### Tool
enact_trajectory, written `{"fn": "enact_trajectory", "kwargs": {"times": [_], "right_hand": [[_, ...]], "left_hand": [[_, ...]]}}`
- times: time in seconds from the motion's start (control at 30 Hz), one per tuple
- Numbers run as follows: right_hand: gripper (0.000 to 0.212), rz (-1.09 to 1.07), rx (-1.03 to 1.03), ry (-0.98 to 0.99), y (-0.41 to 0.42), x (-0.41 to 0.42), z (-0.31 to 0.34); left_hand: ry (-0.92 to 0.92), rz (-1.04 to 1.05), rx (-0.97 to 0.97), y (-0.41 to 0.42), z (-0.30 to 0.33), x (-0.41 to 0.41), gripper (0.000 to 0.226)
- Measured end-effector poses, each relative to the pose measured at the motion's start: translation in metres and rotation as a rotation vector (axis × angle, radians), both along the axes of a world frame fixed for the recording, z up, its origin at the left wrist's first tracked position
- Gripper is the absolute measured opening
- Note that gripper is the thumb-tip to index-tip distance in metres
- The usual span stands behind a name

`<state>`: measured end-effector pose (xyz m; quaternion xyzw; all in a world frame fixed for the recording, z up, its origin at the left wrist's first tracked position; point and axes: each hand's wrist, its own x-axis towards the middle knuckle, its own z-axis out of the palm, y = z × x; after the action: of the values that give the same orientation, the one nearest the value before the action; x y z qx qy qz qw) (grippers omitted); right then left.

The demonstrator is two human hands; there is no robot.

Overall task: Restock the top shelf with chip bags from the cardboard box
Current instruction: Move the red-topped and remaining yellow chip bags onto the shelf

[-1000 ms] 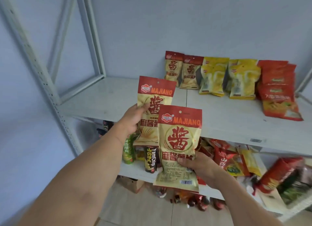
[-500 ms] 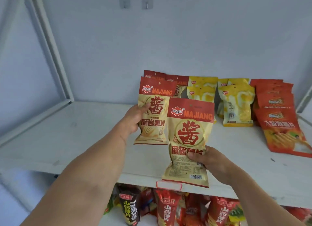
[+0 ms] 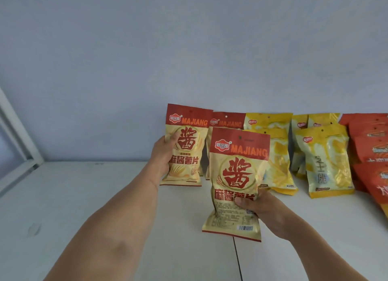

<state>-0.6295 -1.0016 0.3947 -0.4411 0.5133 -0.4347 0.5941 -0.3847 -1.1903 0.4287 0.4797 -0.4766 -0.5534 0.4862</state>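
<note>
I hold two red-and-cream MAJIANG chip bags upright over the white top shelf. My left hand grips the left bag by its left edge, and the bag's bottom sits at or just above the shelf, in front of more MAJIANG bags leaning on the back wall. My right hand grips the right bag low on its right side, nearer to me and above the shelf. The cardboard box is out of sight.
Yellow chip bags stand right of the MAJIANG row, and orange-red bags lean at the far right. A white shelf frame post rises at the left. A seam runs across the shelf board below the right bag.
Both hands have carried their bags up and forward toward the back row on the top shelf. The view has risen, so the lower shelves have dropped out of sight.
</note>
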Motion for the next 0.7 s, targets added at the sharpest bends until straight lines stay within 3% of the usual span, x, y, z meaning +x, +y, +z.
{"fn": "enact_trajectory", "kwargs": {"times": [0.3, 0.7], "right_hand": [[0.046, -0.027, 0.031, -0.009, -0.047, -0.003, -0.011], [0.058, -0.042, 0.075, -0.004, -0.074, -0.012, -0.029]], "left_hand": [[0.08, 0.123, 0.047, -0.033, -0.031, -0.005, 0.035], [0.099, 0.164, -0.024, -0.04, -0.043, -0.009, 0.041]]}}
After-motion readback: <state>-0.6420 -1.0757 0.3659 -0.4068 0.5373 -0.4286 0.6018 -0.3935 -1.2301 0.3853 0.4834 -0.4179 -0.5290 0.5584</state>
